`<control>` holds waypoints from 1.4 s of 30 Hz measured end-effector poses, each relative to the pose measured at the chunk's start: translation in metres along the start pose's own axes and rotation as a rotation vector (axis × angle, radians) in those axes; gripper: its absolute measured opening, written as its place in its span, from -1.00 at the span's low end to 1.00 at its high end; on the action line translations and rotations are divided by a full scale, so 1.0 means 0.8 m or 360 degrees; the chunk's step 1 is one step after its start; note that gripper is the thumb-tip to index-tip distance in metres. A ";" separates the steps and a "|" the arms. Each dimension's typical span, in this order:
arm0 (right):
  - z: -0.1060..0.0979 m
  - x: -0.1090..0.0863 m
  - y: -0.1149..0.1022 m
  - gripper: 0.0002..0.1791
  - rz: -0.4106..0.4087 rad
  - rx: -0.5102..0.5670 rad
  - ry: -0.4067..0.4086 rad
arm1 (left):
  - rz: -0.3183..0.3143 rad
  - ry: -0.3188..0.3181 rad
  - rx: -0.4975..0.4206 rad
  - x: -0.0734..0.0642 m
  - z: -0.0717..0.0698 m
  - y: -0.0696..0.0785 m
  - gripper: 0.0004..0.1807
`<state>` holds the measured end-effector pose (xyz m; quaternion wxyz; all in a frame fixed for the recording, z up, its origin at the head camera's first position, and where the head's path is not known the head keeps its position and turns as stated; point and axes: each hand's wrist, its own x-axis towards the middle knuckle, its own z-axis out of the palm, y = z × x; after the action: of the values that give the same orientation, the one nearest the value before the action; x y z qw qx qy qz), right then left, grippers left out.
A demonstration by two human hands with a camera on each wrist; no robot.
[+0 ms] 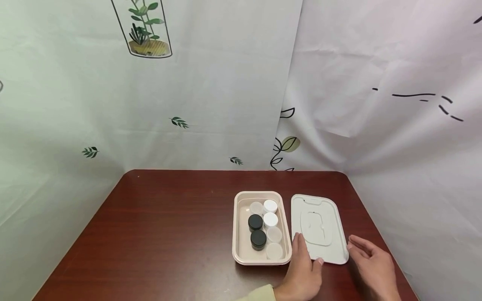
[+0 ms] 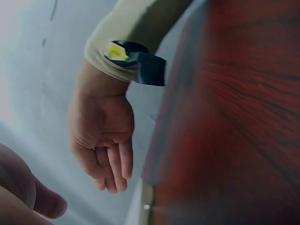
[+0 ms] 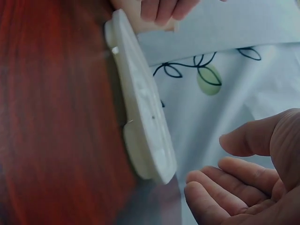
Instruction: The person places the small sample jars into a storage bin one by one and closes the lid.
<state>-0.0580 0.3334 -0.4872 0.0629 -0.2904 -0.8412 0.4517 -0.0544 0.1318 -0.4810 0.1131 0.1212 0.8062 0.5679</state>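
A white plastic lid (image 1: 316,225) lies on the table, to the right of a cream plastic box (image 1: 238,234). My left hand (image 1: 303,271) is at the lid's near left corner, fingers extended beside the box's wall and thumb overlapping the lid's near edge. Off the near right corner is my right hand (image 1: 373,267), palm turned inward, fingers loosely bent with nothing between them. The right wrist view shows a gap between that hand (image 3: 248,183) and the lid (image 3: 145,103). Inside the box stand small round jars: two black-topped jars (image 1: 258,239), two white-topped jars (image 1: 270,220) and several translucent-topped jars (image 1: 274,235).
The dark red wooden table (image 1: 158,234) extends well to the left of the box. A patterned white cloth (image 1: 226,83) hangs behind the table and along its sides. The lid lies near the table's right edge.
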 end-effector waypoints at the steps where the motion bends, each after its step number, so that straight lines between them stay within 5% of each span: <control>1: 0.002 0.002 0.002 -0.46 0.0014 -0.0001 0.0006 | -0.0017 -0.0001 -0.0004 0.002 0.002 -0.003 -0.12; 15: 0.012 0.011 0.029 -0.46 0.0097 0.0078 -0.0029 | -0.0157 0.0137 0.0007 0.030 0.023 -0.033 -0.21; 21: 0.008 0.012 0.039 -0.43 0.0120 0.0052 -0.0055 | -0.0145 0.0150 0.0019 0.035 0.023 -0.037 -0.17; 27: 0.003 0.013 0.047 -0.38 0.0115 0.0080 -0.0101 | -0.0169 0.0110 0.0035 0.035 0.021 -0.039 -0.06; 34: -0.010 0.010 0.048 -0.37 0.0144 0.0027 -0.0099 | -0.0059 0.0078 -0.0066 0.032 0.022 -0.036 -0.07; 42: -0.041 0.012 0.039 -0.32 0.0156 0.0052 -0.0146 | -0.0057 0.0160 -0.0060 0.028 0.025 -0.013 -0.14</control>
<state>-0.0402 0.3754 -0.4941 0.0067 -0.3091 -0.8206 0.4807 -0.0697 0.1537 -0.4984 0.0851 0.0759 0.8021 0.5862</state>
